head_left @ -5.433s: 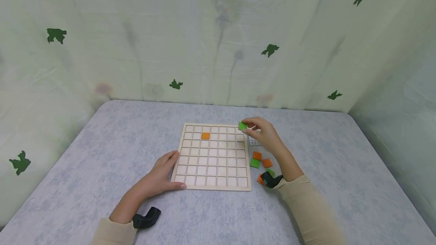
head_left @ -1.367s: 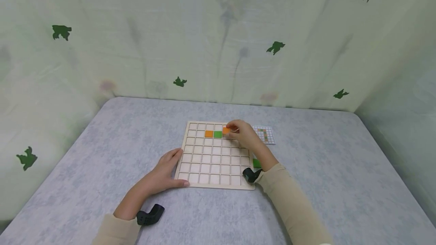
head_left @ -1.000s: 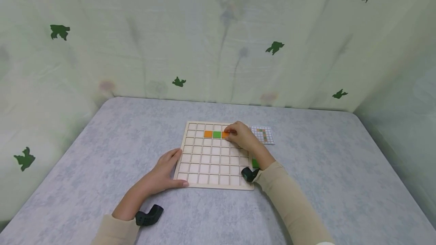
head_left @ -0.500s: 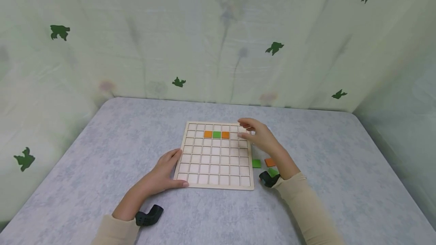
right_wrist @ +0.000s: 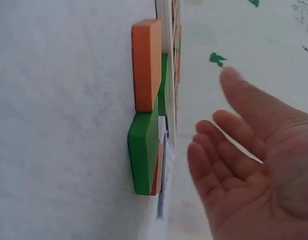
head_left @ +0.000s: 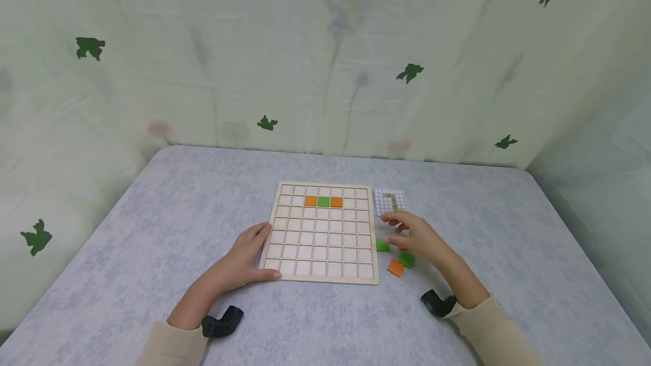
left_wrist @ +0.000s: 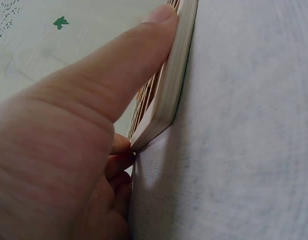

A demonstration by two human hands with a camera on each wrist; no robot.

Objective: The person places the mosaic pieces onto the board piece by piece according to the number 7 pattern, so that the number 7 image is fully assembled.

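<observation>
A wooden grid board [head_left: 320,269] lies flat on the table. In one of its upper rows an orange tile [head_left: 311,201], a green tile [head_left: 324,201] and another orange tile [head_left: 337,202] sit side by side. My left hand [head_left: 239,261] rests at the board's near-left corner, thumb on the front rim, fingers along the left side. My right hand [head_left: 419,236], holding nothing, hovers with parted fingers over loose tiles right of the board. Among these are a green tile [head_left: 406,259], an orange tile [head_left: 396,268] and another green tile [head_left: 382,245]; one more orange tile is mostly hidden under the hand.
A small printed card [head_left: 385,203] with a coloured grid pattern lies beyond the right hand, beside the board's upper right. Each wrist wears a black camera [head_left: 222,322]. A patterned curtain [head_left: 325,61] hangs behind the grey-blue table [head_left: 203,196].
A green tile and a second orange tile have joined the first orange one on the board. My right hand let go of the orange tile and moved right and nearer, over the loose tiles.
</observation>
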